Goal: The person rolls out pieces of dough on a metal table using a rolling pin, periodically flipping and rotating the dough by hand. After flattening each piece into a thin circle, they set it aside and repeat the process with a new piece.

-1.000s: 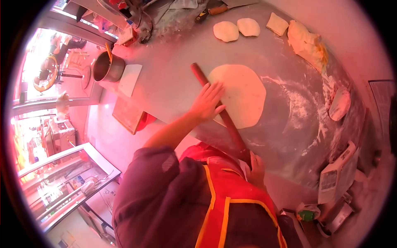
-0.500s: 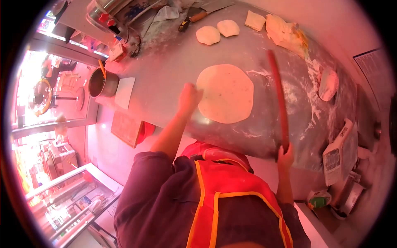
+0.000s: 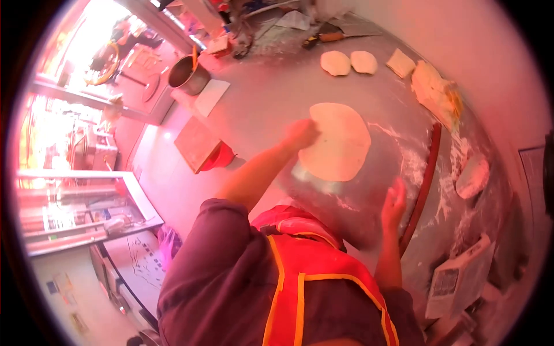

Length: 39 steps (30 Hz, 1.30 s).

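While left hand [image 3: 300, 134] pinches the dough [image 3: 340, 141], right hand [image 3: 394, 203] — grip spread — is just beside the rolling pin [image 3: 425, 180].

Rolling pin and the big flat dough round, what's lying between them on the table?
Head view: only flour streaks on the table beside the dough round, with the right hand lower down beside the rolling pin.

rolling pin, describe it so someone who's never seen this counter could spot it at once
Start at the grey metal counter and find the big flat dough round in its middle. To the right of it, beside the right hand, lies the rolling pin: a long, thin dark-red stick, where everything near it is pale dough or flour.
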### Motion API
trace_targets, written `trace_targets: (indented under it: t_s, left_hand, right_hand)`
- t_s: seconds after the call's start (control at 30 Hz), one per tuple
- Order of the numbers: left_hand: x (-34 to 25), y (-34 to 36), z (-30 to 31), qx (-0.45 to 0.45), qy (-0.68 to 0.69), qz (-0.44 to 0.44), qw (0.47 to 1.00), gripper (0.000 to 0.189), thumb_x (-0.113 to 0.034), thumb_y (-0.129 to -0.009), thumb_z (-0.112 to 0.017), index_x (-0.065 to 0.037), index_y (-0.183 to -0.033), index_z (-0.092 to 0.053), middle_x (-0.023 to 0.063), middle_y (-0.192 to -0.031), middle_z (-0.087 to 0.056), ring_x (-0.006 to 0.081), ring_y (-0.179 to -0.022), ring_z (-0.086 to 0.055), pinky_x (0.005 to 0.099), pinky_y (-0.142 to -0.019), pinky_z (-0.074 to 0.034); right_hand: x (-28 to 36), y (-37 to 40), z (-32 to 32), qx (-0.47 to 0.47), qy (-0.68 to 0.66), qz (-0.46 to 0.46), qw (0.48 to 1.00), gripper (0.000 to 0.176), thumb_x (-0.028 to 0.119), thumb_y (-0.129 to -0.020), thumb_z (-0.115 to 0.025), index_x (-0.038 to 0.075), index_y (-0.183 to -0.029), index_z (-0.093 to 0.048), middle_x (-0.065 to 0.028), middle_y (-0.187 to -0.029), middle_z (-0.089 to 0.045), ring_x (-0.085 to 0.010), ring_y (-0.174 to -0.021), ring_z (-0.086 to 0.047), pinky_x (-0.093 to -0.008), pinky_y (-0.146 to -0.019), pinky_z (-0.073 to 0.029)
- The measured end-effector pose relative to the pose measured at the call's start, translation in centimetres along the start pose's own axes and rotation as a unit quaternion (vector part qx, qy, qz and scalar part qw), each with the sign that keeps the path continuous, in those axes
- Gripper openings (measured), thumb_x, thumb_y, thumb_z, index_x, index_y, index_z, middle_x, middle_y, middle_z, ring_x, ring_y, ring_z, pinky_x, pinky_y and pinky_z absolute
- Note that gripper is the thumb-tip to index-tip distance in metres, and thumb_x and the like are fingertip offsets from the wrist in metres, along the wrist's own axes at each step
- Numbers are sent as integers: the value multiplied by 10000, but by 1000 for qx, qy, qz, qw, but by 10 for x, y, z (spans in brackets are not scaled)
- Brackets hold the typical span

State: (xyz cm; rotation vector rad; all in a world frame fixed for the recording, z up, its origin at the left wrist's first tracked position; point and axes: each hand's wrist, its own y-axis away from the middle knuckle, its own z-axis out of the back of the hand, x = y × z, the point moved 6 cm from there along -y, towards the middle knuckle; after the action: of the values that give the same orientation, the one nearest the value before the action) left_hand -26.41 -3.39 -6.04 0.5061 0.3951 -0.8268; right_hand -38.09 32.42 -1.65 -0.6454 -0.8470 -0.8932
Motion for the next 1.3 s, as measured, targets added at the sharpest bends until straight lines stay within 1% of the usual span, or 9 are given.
trace_targets:
  t_s: [0.13,0.27,0.33,0.4,0.47,0.6,0.83,1.1,1.3]
  left_hand:
    - [-143,50,21,11,-131,-159,979,187,-164,-874,-535,-40,-892,-674,196,-776,-688,375,-701,-690,480,-596,-534]
    - [-195,111,-7,87,-133,-269,950,182,-209,-882,-551,-78,-976,-635,161,-806,-684,372,-765,-685,450,-620,-541]
    - [-174,134,5,39,-4,-304,952,164,-217,-874,-568,-84,-954,-619,135,-849,-683,351,-778,-684,434,-624,-544]
    - [-136,147,35,-3,68,-321,945,164,-228,-867,-587,-92,-957,-604,110,-887,-682,332,-783,-683,423,-626,-544]
    - [-85,163,76,-33,83,-322,943,188,-243,-861,-610,-103,-985,-591,85,-921,-681,315,-781,-681,419,-624,-542]
    - [57,165,88,-62,76,-208,973,201,-260,-865,-626,-128,-1016,-606,69,-837,-678,310,-745,-679,420,-633,-536]
    - [115,145,110,-47,124,-138,982,165,-236,-889,-613,-111,-997,-617,74,-898,-704,288,-752,-684,414,-616,-539]
    - [119,97,111,-72,132,-134,980,175,-204,-877,-634,-125,-1033,-628,86,-948,-689,319,-833,-672,425,-669,-543]
    - [108,99,70,0,82,-65,995,287,-295,-936,-580,-170,-1187,-635,118,-1094,-682,325,-939,-673,426,-773,-536]
  right_hand:
    - [1,-43,-107,58,-420,-241,873,375,101,-959,-541,8,-1321,-516,-130,-1246,-598,-248,-1111,-606,-385,-944,-490]
    - [53,-62,-129,104,-252,-212,939,337,81,-939,-545,15,-1269,-521,-117,-1204,-610,-228,-1063,-626,-363,-917,-504]
    - [123,-67,-109,163,149,-94,971,319,71,-929,-547,19,-1242,-524,-111,-1183,-616,-217,-1039,-636,-353,-903,-512]
    - [201,-72,-103,170,430,-19,887,301,61,-919,-549,23,-1216,-526,-104,-1161,-622,-207,-1015,-646,-342,-890,-519]
    - [254,-90,-111,117,462,11,879,283,51,-909,-551,27,-1190,-529,-98,-1140,-628,-197,-991,-656,-332,-876,-526]
    - [296,-130,-175,-15,58,125,990,263,93,-937,-543,16,-1187,-532,-86,-1183,-603,-198,-1054,-609,-338,-921,-487]
    - [259,-98,-378,271,-128,137,944,443,192,-986,-535,4,-1386,-503,-133,-1432,-521,-234,-1350,-455,-367,-1105,-368]
    - [85,-260,-269,-88,-8,-76,993,444,185,-868,-663,-28,-1249,-581,-217,-1252,-618,-358,-1155,-595,-399,-960,-466]
    - [44,-317,-308,-116,-182,-285,934,549,180,-709,-809,-87,-1158,-641,-234,-1097,-692,-311,-975,-695,-395,-809,-550]
